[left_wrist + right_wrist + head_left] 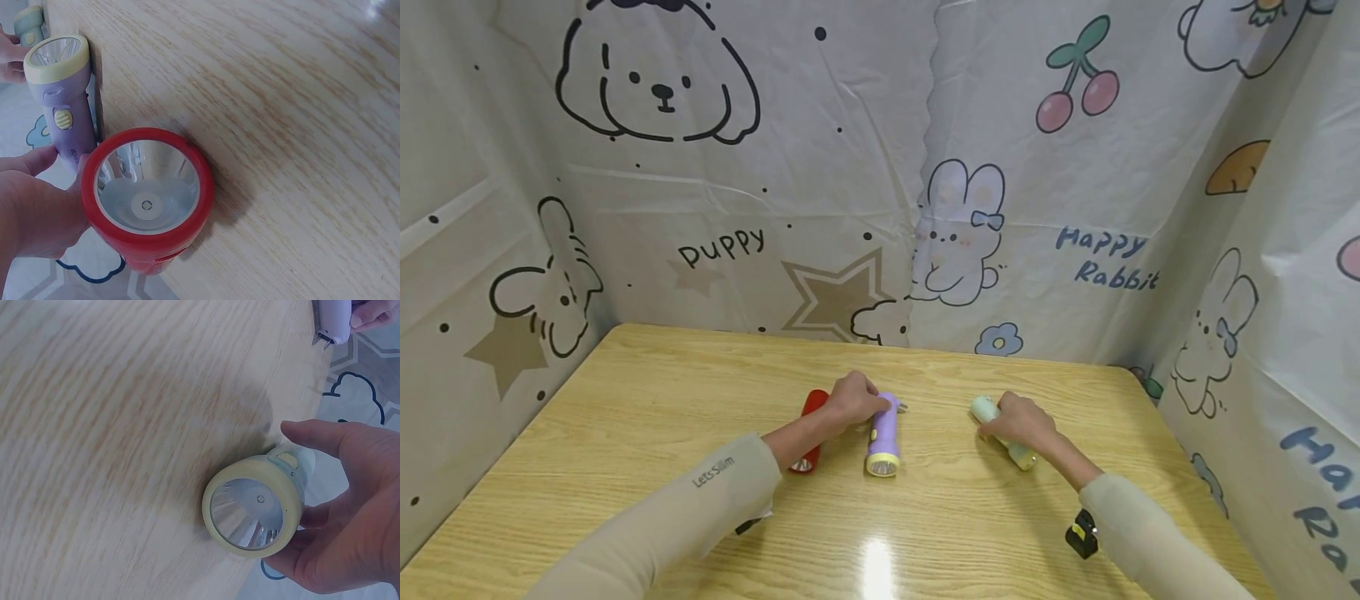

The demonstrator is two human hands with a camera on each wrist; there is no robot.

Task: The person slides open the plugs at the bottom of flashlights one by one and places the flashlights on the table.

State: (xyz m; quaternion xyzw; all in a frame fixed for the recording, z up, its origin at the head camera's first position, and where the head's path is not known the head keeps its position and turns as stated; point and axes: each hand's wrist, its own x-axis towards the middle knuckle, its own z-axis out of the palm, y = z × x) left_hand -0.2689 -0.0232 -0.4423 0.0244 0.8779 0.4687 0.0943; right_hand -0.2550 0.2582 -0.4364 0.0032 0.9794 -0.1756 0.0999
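A purple flashlight (884, 429) with a yellow rim lies near the table's middle, and my left hand (852, 400) pinches its rear end. In the left wrist view that hand (37, 206) has thumb and finger at the purple body (76, 125). The red flashlight (814, 403) lies left of it, partly hidden under my left forearm; its lens end (147, 244) fills the middle of the left wrist view. My right hand (1021, 419) grips a pale green flashlight (985, 409) from above, with fingers and thumb on either side of its body (290, 461).
A black wrist strap piece (1081, 535) shows at my right sleeve. Two prongs stick out beside the purple flashlight's rear. The wooden table (685, 375) has printed curtains (737, 192) behind it and at both sides.
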